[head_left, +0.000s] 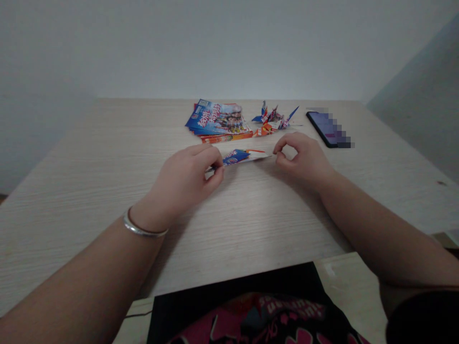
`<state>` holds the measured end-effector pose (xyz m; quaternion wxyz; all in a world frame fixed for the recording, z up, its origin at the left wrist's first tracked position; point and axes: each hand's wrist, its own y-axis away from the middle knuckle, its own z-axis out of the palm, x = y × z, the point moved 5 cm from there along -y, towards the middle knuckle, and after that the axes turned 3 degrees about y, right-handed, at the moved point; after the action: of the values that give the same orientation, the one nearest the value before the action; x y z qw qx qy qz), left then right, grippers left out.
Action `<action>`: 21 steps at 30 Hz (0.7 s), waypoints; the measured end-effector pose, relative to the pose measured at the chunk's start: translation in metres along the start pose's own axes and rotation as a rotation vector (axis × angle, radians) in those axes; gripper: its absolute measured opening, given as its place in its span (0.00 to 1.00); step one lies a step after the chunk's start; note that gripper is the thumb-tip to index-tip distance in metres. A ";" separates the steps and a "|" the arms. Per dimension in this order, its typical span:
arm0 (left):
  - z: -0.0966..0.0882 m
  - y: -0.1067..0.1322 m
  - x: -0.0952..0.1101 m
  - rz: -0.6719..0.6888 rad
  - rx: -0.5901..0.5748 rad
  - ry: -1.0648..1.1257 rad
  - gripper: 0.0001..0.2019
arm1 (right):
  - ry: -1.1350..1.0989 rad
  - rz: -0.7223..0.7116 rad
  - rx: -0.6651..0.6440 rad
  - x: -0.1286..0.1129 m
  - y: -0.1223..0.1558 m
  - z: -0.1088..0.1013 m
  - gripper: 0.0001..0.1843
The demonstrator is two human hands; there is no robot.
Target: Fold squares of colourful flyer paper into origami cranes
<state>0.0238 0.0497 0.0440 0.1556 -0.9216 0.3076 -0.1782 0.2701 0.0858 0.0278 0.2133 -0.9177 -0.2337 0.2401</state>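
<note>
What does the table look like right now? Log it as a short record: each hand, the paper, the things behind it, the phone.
Left hand: pinching the near-left end of the folded paper; silver bracelet around the wrist
Right hand: finger and thumb at the paper's pointed tip; contact unclear
Paper colours: blue, white, orange
Behind, left: stack of printed leaflets, blue one on top
Behind, right: folded paper shapes, bunched together
Phone: lying on the table, right of the shapes

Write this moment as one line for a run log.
left hand: pinching folded paper | right hand: fingertips at paper's other end, contact unclear | beyond: printed sheets, folded figures, phone
</note>
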 end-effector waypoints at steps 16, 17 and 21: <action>0.015 -0.001 0.002 -0.026 -0.120 0.275 0.08 | -0.301 0.025 -0.253 -0.029 0.004 0.024 0.10; 0.016 -0.002 0.002 -0.026 -0.124 0.287 0.07 | -0.300 0.022 -0.259 -0.030 0.005 0.024 0.11; 0.019 -0.002 0.002 -0.067 -0.111 0.345 0.06 | -0.300 0.015 -0.275 -0.037 0.004 0.028 0.11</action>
<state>0.0349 0.0533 0.0281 0.0432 -0.8943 0.3081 -0.3216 0.2281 0.0704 0.0161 0.0467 -0.8938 -0.2866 0.3417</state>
